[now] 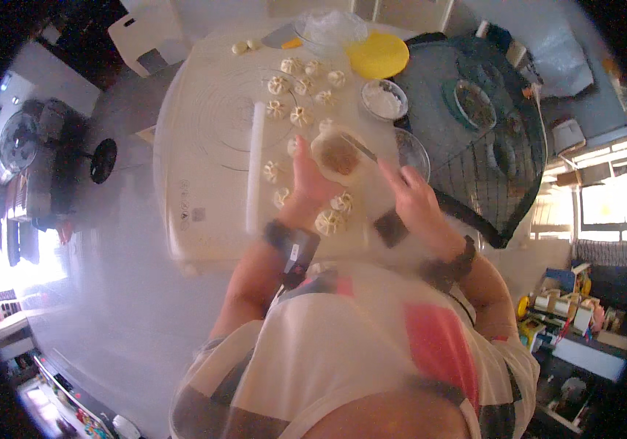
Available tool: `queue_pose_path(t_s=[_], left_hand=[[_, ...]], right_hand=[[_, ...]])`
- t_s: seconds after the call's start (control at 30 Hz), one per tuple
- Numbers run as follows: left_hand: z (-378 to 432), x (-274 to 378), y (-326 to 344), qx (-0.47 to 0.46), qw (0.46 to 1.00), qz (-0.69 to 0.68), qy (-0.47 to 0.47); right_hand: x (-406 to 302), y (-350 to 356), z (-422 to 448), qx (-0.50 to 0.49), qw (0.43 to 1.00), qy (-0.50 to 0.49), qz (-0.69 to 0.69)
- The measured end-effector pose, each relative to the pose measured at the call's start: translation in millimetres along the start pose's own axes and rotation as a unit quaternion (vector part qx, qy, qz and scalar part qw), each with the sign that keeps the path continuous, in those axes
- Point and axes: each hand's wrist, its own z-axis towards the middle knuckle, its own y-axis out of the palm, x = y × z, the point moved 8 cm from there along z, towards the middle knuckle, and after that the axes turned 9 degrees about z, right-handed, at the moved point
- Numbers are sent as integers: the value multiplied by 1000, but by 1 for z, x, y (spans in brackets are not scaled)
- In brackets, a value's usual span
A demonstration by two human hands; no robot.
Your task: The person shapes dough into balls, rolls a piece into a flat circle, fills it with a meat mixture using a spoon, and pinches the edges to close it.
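A flat round dough wrapper (319, 144) with a brown filling (340, 156) on it rests on my left hand (316, 184), whose thumb points up beside it. My right hand (415, 200) grips a thin metal utensil (362, 148); its tip lies over the wrapper by the filling. Whether it is a knife or a spatula is unclear. Pleated dumplings (301, 116) stand in loose rows behind and around my left hand, with others (330, 221) close to that wrist. To the left lies a long white rolling pin (255, 164) on a pale marked mat (204, 142).
Right of the dumplings are a bowl of white powder (384, 100), a clear bowl (413, 153) and a yellow disc (379, 55). A dark mesh food cover (478, 137) spans the table's right side, with dishes beneath. Two dough balls (240, 48) sit at the far edge.
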Motion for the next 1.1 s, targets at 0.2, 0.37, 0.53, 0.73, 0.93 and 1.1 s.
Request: queue_pose_path(t_s=[0.2,0.37,0.53,0.73,0.93,1.1], left_hand=[[10,25,5,-8,1000,9,12],[5,45,9,-43,997,54,38],[30,76,-66,-23,967,235,100],[-7,56,14,-28,997,63,21],[-18,75,11,-40,998,23,32],[-23,71,20,15,998,57,12]], right_hand=[[4,12,17,-2,999,-29,-21],[-12,13,33,-5,994,-101,-39],[-26,0,41,5,993,-117,-24],[-19,6,34,-32,995,-88,-12],[-34,-2,42,0,995,-95,31],[43,16,18,-18,995,95,10]])
